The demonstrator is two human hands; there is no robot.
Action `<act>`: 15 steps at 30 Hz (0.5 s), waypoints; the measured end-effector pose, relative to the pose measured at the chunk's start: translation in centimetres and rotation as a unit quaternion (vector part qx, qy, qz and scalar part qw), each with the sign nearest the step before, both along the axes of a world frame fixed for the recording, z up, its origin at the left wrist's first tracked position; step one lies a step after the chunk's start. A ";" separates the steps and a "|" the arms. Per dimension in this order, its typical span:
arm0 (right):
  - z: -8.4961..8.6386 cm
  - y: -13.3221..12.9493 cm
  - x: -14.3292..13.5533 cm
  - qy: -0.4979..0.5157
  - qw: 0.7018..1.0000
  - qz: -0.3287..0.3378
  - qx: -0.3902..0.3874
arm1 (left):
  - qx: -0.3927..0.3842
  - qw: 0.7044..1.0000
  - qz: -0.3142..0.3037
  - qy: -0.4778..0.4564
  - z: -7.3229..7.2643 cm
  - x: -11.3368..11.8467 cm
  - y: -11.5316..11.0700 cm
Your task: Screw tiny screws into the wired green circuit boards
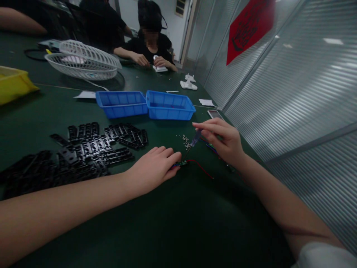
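Observation:
My left hand [157, 165] is closed on a small green circuit board [183, 163] low over the green table [167, 223]. A red wire [199, 165] curves from the board to the right. In my right hand [223, 139] is a screwdriver [196, 138] with a translucent purple handle, tilted, its shaft pointing down to the board; the exact tip contact is too small to make out. Small screws [186, 141] lie scattered just behind the board. More coloured wires [212, 148] lie partly hidden beneath my right hand.
Many black plastic parts [95, 149] are heaped at left. Two blue bins [122, 105] stand behind them. Farther back are white fan guards [83, 61], a yellow bin [15, 85], a phone [214, 114] and a seated person [150, 44] handling a white part. A ribbed partition [301, 74] borders the right.

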State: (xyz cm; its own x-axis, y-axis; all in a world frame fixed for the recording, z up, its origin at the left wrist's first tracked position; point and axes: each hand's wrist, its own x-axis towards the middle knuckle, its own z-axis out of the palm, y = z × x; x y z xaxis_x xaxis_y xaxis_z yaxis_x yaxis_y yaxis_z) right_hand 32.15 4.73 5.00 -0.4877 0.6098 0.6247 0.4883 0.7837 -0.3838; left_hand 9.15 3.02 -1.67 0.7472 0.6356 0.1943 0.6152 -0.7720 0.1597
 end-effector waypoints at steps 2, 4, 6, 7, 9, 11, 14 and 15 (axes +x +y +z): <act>0.3 0.1 0.1 0.009 1.000 0.004 -0.028 | 0.001 1.000 0.000 0.001 0.0 0.0 0.0; 0.5 0.1 0.2 0.020 0.997 0.010 -0.070 | -0.001 1.000 0.000 0.001 0.0 0.0 0.0; 0.7 -0.1 0.2 0.023 0.993 0.016 -0.114 | -0.007 1.000 -0.001 0.002 0.0 0.0 0.0; 0.8 -0.3 0.2 0.022 0.991 0.021 -0.133 | -0.010 1.000 -0.001 0.001 0.0 0.1 0.0; 0.9 -0.6 0.1 0.015 0.988 0.031 -0.153 | -0.014 1.000 0.000 0.001 0.0 0.1 0.0; 1.0 -1.0 0.0 0.003 0.988 0.035 -0.152 | -0.014 1.000 0.001 -0.001 0.0 0.1 0.0; 1.1 -1.4 -0.2 -0.042 0.995 0.010 -0.087 | -0.015 1.000 -0.001 -0.002 0.0 0.1 0.0; 1.1 -1.4 -0.2 -0.070 0.996 -0.003 -0.057 | -0.016 1.000 -0.001 -0.002 0.0 0.1 0.1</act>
State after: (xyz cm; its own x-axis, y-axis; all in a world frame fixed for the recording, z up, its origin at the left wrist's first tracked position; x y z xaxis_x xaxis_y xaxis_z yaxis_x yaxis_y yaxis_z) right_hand 31.94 3.31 6.14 -0.5607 0.6767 0.4772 0.5478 0.7353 -0.3990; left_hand 9.26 3.08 -1.71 0.7482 0.6394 0.1770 0.6123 -0.7682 0.1869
